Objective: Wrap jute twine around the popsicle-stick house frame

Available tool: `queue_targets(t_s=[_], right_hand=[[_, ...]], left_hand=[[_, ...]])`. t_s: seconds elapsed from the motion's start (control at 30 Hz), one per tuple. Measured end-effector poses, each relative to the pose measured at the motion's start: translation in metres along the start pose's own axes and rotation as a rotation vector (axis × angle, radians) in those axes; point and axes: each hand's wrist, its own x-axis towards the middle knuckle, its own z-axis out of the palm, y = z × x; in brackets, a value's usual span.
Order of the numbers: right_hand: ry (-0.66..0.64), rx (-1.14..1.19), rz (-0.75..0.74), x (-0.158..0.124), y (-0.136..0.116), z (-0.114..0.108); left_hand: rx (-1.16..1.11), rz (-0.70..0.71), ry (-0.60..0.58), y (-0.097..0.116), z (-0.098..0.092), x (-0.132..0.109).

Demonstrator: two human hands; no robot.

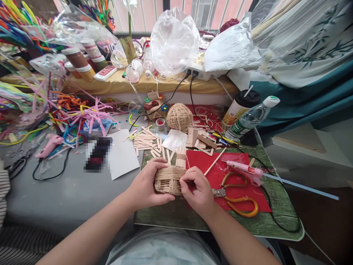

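Note:
A small basket (170,179) of sticks wound with jute twine is held above the green board. Around its left side wraps my left hand (147,184), with the thumb along the bottom edge. My right hand (197,187) is closed in a pinch at the basket's right edge, where the twine (188,160) runs up to a ball of jute twine (179,117). What lies between those fingertips is mostly hidden. Scissors with orange handles (239,198) rest beside my right hand on a red sheet (202,158).
Wooden craft sticks (145,140) lie scattered behind the basket. A pink glue gun (245,168) with a blue stick sits at right, its cable along the board's edge. A water bottle (252,117) and a black-lidded cup (239,106) stand behind. Pipe cleaners (93,117) heap at left.

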Motion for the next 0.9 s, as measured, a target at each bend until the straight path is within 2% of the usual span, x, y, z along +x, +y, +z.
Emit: queue_targets(t_s=[0.13,0.2,0.3,0.43,0.53,0.67,0.9], right_hand=[[-0.040,0.015,0.014,-0.001,0.002,0.004],[-0.040,0.021,0.022,-0.001,0.003,0.005],[-0.017,0.028,0.034,0.000,0.007,0.001],[0.017,0.022,0.038,0.003,0.009,-0.004],[0.007,0.017,0.005,0.005,0.008,-0.004],[-0.025,-0.006,-0.039,0.005,0.009,-0.001],[-0.044,-0.042,0.044,0.003,0.013,0.002]], left_hand=[[0.243,0.024,-0.118,0.046,-0.010,0.019],[0.326,0.018,-0.163,0.057,-0.007,0.028],[0.374,-0.022,-0.185,0.051,-0.002,0.033],[0.314,-0.030,-0.069,0.029,-0.008,0.025],[0.287,-0.003,-0.024,0.020,-0.014,0.017],[0.273,0.029,-0.024,0.016,-0.016,0.011],[0.280,0.027,0.021,0.016,-0.010,0.005]])
